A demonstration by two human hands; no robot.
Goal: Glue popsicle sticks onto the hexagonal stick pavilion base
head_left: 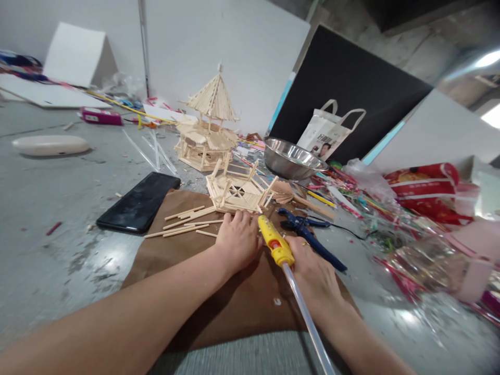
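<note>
My right hand [314,268] is wrapped round a yellow hot glue gun [271,237], and a long clear glue stick [307,312] runs out of its back towards me. The gun's front end is close to the near edge of a small six-sided frame [236,190] built from thin wooden sticks, with short posts standing up. My left hand [239,239] grips that near edge, its fingers curled and their tips partly hidden. Loose wooden sticks [187,225] lie left of the hand on a brown sheet [187,291]. Behind the frame stands a finished-looking stick pavilion [211,104] with a pointed roof.
A black phone [139,202] lies at left, near a white oblong case [50,145]. Blue-handled cutters [316,242] rest right of the gun. Behind stand a metal bowl [291,161] and a white bag [324,130]. Plastic scraps and a red packet [424,190] crowd the right.
</note>
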